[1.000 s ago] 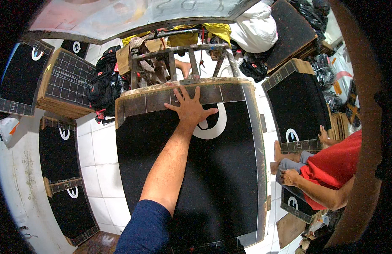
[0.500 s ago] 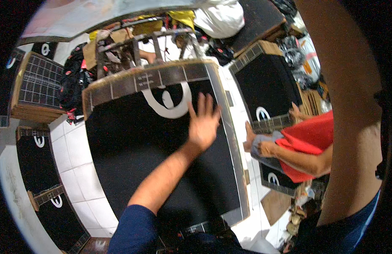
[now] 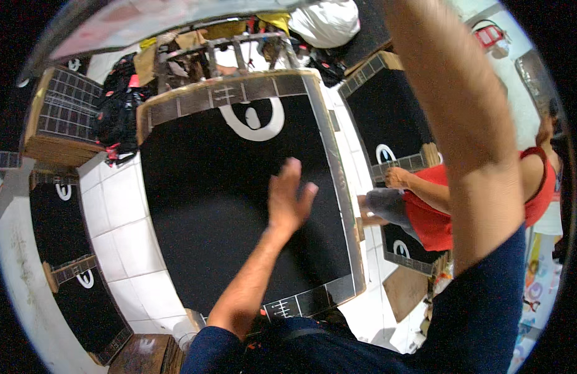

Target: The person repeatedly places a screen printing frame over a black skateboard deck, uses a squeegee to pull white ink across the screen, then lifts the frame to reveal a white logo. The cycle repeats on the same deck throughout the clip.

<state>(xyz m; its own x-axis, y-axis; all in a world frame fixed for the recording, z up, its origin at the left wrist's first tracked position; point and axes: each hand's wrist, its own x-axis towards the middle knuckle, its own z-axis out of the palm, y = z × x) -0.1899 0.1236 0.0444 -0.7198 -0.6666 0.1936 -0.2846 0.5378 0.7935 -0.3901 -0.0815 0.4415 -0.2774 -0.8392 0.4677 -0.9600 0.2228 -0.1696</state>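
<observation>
A large black panel (image 3: 207,206), fabric-like, lies in front of me on a board with a dark, lined border (image 3: 204,100). Near its far edge is a white ring shape (image 3: 271,129) with a small white oval inside. My left hand (image 3: 288,202) is over the middle of the panel with its fingers stretched and the thumb apart, holding nothing; whether it touches the surface I cannot tell. My right forearm (image 3: 469,112) is raised across the right side, blurred, and its hand lies beyond the upper edge of the picture.
A person in a red top (image 3: 425,206) bends over similar black panels (image 3: 388,106) on the right. More panels (image 3: 57,218) line the left wall, near a stack of boards (image 3: 64,112). Past the far edge stand a rack (image 3: 238,53) and a white sack (image 3: 326,25).
My left hand has come nearer to me, away from the white ring, and its fingers have turned. My right forearm has swung inward and higher. The view has shifted slightly.
</observation>
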